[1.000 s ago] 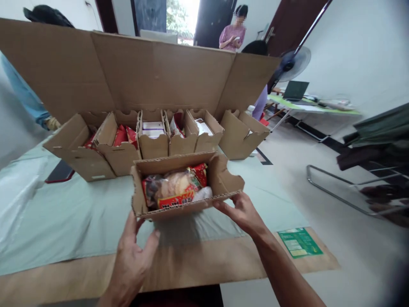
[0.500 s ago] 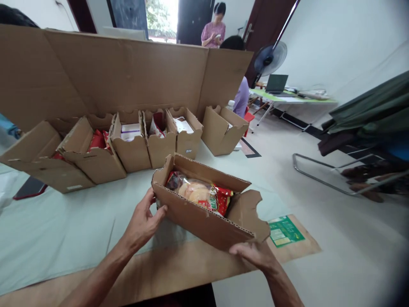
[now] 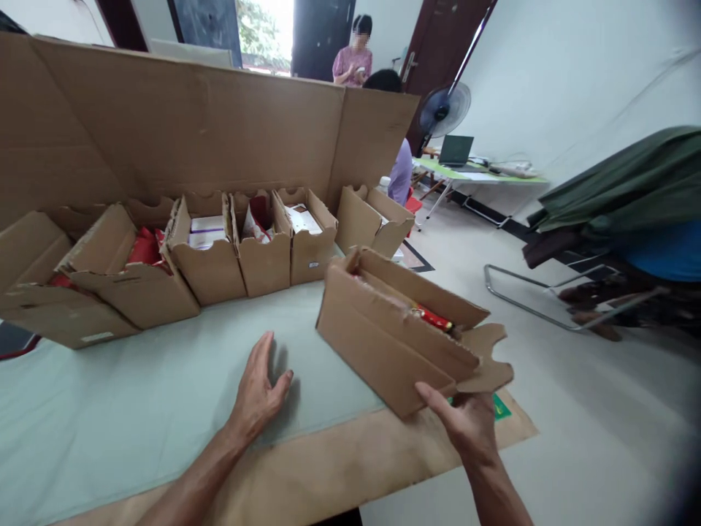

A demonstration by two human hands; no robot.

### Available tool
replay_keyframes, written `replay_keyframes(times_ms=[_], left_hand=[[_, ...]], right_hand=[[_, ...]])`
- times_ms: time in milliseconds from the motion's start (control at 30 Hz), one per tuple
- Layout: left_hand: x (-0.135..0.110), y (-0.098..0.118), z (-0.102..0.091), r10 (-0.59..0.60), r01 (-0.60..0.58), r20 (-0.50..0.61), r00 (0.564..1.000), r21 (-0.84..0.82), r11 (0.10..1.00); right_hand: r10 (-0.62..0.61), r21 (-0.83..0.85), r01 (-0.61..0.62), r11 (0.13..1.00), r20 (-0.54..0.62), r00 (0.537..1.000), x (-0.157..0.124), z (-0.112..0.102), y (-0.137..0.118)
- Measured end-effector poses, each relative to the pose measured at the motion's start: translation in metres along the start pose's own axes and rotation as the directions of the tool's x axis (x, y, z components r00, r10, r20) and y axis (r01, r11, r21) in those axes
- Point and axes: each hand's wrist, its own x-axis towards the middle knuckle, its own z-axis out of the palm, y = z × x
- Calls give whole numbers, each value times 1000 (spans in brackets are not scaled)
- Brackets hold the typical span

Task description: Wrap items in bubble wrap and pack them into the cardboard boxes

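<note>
My right hand (image 3: 465, 424) grips the near right corner of an open cardboard box (image 3: 377, 343), its thumb on the front wall. Inside the box a red snack packet (image 3: 432, 318) shows just above the wall; the rest of the contents is hidden. My left hand (image 3: 260, 391) is apart from the box, fingers stretched out over the pale green cloth (image 3: 219, 380), holding nothing. Farther back stands a row of cardboard boxes, among them one with red packets (image 3: 147, 248) and one with white cartons (image 3: 207, 232).
A tall cardboard panel (image 3: 246, 131) stands behind the row. At the right end is another cardboard box (image 3: 355, 219). A fan (image 3: 446, 109), a table with a laptop (image 3: 456, 151) and a chair draped with dark clothes (image 3: 629, 183) are beyond. Two people are behind the panel.
My left hand has let go of the box. The box has moved right in my right hand and tilted, so its front wall now hides most of the packet.
</note>
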Motion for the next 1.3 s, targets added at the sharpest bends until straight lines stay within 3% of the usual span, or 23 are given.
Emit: replay_keyframes(times_ms=[200, 333, 467, 800, 967, 1167, 1300], left_hand=[[-2, -15, 6, 141, -138, -11, 990, 148, 979], [-3, -16, 7, 170, -165, -17, 985, 161, 973], [-4, -16, 8, 185, -181, -7, 983, 173, 968], [-6, -12, 10, 212, -208, 12, 977, 242, 948], [-7, -10, 9, 219, -215, 14, 976, 254, 943], [-6, -12, 8, 221, -218, 21, 975, 271, 938], [-6, -15, 9, 218, -215, 16, 976, 257, 942]], right_hand=[[-13, 63, 22, 998, -138, 990, 40, 45, 2], [-97, -6, 97, 995, -144, 985, 55, 75, 7], [-146, -39, 142, 989, -153, 977, 59, 92, 2], [-134, -44, 129, 991, -133, 982, 57, 109, -11], [-139, -32, 136, 990, -113, 984, 67, 109, -7], [-159, -20, 158, 987, -118, 980, 88, 125, -14], [-152, -8, 152, 988, -144, 978, 86, 121, -7]])
